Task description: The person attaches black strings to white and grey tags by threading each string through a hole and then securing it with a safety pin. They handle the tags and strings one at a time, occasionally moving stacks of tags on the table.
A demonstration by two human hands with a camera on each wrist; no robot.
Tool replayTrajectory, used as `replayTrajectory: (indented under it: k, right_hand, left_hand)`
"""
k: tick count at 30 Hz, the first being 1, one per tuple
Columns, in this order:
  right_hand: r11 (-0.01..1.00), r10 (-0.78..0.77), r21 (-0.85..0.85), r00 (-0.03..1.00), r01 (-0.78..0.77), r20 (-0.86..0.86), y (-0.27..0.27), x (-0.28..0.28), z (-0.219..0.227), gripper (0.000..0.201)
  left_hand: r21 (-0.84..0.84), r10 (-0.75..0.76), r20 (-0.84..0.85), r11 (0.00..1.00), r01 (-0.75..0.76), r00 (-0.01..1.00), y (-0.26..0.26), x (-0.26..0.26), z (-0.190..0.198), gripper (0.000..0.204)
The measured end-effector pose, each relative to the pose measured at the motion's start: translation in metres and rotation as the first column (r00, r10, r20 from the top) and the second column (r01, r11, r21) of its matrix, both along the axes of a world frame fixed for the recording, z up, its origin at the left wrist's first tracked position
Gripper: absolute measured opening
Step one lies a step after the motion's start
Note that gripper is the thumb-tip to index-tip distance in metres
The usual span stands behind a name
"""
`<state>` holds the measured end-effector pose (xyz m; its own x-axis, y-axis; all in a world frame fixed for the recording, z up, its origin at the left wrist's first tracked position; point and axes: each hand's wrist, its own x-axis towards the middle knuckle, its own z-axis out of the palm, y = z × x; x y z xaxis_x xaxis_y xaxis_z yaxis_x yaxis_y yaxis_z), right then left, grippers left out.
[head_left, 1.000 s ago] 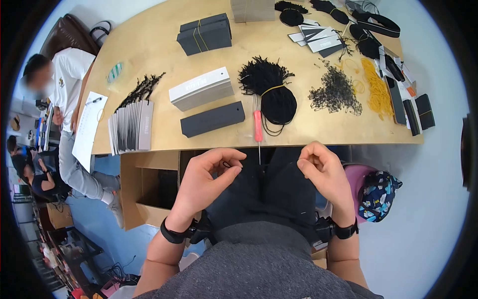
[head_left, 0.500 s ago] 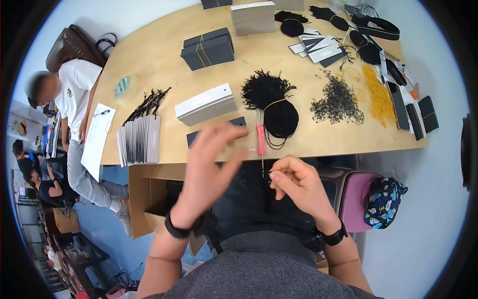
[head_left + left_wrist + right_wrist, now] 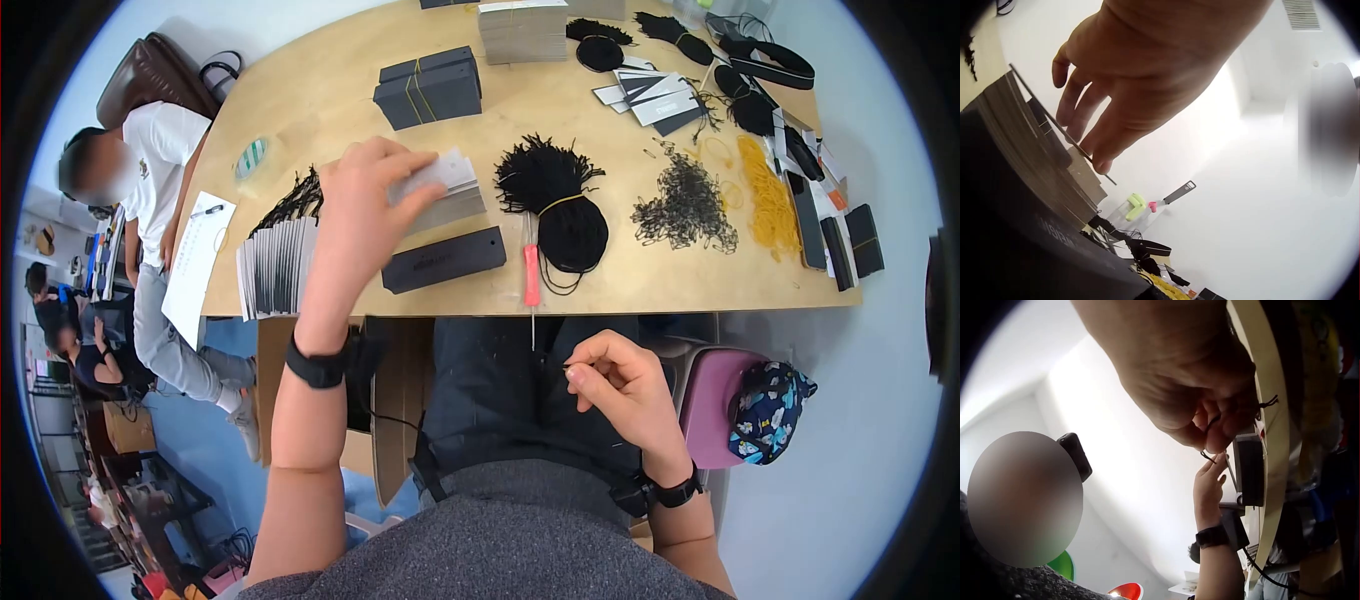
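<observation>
My left hand is over the stack of pale tags. In the left wrist view its thumb and fingers pinch a thin tag, seen edge-on and tilted up from the stack. My right hand is above my lap, thumb against fingers, pinching a thin black cord; a small loop and a knotted end stick out in the right wrist view. A dark tag stack lies nearer me than the pale one. To its right are a bundle of black cords and a red-handled awl-like tool.
Strung tags lie fanned at the left. Black safety pins and yellow pins or bands are heaped at the right. A banded dark stack stands farther back. Another person sits at the left, and an open cardboard box is below the table.
My left hand has left its place above my lap and reached forward to the pale stack. My right hand moved inward, then stayed above my lap with the cord.
</observation>
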<state>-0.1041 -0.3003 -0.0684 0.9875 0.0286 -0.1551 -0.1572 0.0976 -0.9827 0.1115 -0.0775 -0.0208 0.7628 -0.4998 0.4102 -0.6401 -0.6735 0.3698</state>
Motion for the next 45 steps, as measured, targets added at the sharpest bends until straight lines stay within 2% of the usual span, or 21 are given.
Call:
replayTrajectory:
  k: [1,2,4,5,8,15,18,20,21,23,24,26,28,32,37,39,40,42,43,45]
  right_hand:
    - [1.0,-0.011,0.005,1.0,0.011,0.004,0.0,0.0,0.0,0.009]
    - [1.0,-0.022,0.01,1.0,0.022,0.008,0.0,0.0,0.0,0.009]
    - [1.0,-0.013,0.006,1.0,0.013,0.002,-0.001,0.0,-0.001,0.009]
    - [1.0,-0.006,0.001,1.0,0.006,-0.001,0.0,0.0,-0.002,0.009]
    - [1.0,-0.005,0.021,1.0,0.005,-0.001,0.003,-0.001,-0.002,0.009]
    - [0.999,-0.008,0.037,1.0,0.009,-0.012,0.005,-0.007,-0.004,0.009]
    - [0.999,-0.004,0.039,1.0,0.004,-0.014,0.005,-0.01,-0.004,0.008]
    - [1.0,0.0,0.027,1.0,0.0,0.001,0.005,-0.01,-0.005,0.008]
    - [1.0,0.0,0.027,1.0,0.0,-0.001,0.004,-0.01,-0.005,0.008]
    - [1.0,-0.004,0.007,1.0,0.003,0.011,0.002,-0.012,-0.005,0.009]
    - [1.0,-0.003,0.007,1.0,0.003,0.005,0.002,-0.013,-0.005,0.009]
    - [0.999,-0.033,0.017,0.999,0.033,-0.001,0.0,-0.013,-0.004,0.009]
    - [0.999,-0.038,0.02,0.999,0.038,-0.012,-0.001,-0.014,-0.006,0.009]
    - [0.999,-0.049,0.018,0.998,0.049,-0.029,-0.003,-0.016,-0.007,0.01]
    - [0.999,-0.037,0.038,0.998,0.039,-0.05,0.002,-0.016,-0.011,0.01]
    - [0.998,-0.035,0.041,0.997,0.037,-0.065,0.004,-0.016,-0.014,0.01]
    - [0.998,-0.034,0.048,0.998,0.037,-0.059,0.006,-0.015,-0.016,0.01]
    - [0.998,-0.034,0.055,0.998,0.037,-0.052,0.012,-0.013,-0.019,0.01]
    - [0.998,-0.037,0.05,0.994,0.043,-0.104,0.014,-0.011,-0.02,0.011]
    - [0.998,-0.038,0.044,0.987,0.046,-0.157,0.02,-0.008,-0.025,0.012]
  left_hand:
    - [0.086,-0.027,0.142,0.996,0.015,0.989,0.0,-0.013,0.003,0.03]
    - [0.086,-0.025,0.141,0.996,0.012,0.99,-0.001,-0.023,0.0,0.03]
    - [0.082,-0.14,0.051,0.987,0.136,0.989,-0.003,-0.038,-0.01,0.03]
    - [0.089,-0.149,0.012,0.985,0.147,0.989,-0.004,-0.039,-0.019,0.03]
    - [0.038,-0.126,-0.022,0.991,0.127,0.992,-0.008,-0.04,-0.033,0.029]
    - [0.079,-0.125,-0.096,0.988,0.133,0.987,-0.009,-0.035,-0.032,0.027]
    - [0.038,-0.129,-0.071,0.991,0.132,0.989,-0.008,-0.033,-0.032,0.026]
    - [0.01,-0.131,0.043,0.991,0.131,0.99,-0.008,-0.038,-0.023,0.032]
    - [0.01,-0.131,0.04,0.991,0.131,0.991,-0.008,-0.044,-0.019,0.032]
    - [-0.189,-0.166,0.043,0.967,0.171,0.985,-0.009,-0.066,-0.016,0.038]
    - [-0.189,-0.165,0.038,0.967,0.169,0.986,-0.009,-0.077,-0.02,0.038]
    - [-0.189,-0.248,-0.063,0.954,0.232,0.967,-0.009,-0.1,-0.035,0.042]
    - [-0.22,-0.27,-0.179,0.948,0.229,0.946,-0.008,-0.118,-0.062,0.041]
    - [-0.266,-0.27,-0.282,0.944,0.195,0.921,-0.007,-0.14,-0.081,0.043]
    - [-0.338,-0.233,-0.292,0.933,0.128,0.928,-0.012,-0.138,-0.089,0.038]
    - [-0.342,-0.278,-0.48,0.933,0.114,0.832,-0.015,-0.135,-0.096,0.031]
    - [-0.344,-0.281,-0.481,0.932,0.116,0.831,-0.017,-0.134,-0.095,0.031]
    - [-0.338,-0.237,-0.681,0.941,-0.011,0.693,-0.019,-0.132,-0.093,0.023]
    - [-0.338,-0.237,-0.681,0.941,-0.011,0.693,-0.019,-0.128,-0.095,0.023]
    - [-0.401,-0.308,-0.774,0.915,-0.051,0.552,-0.02,-0.121,-0.102,0.019]
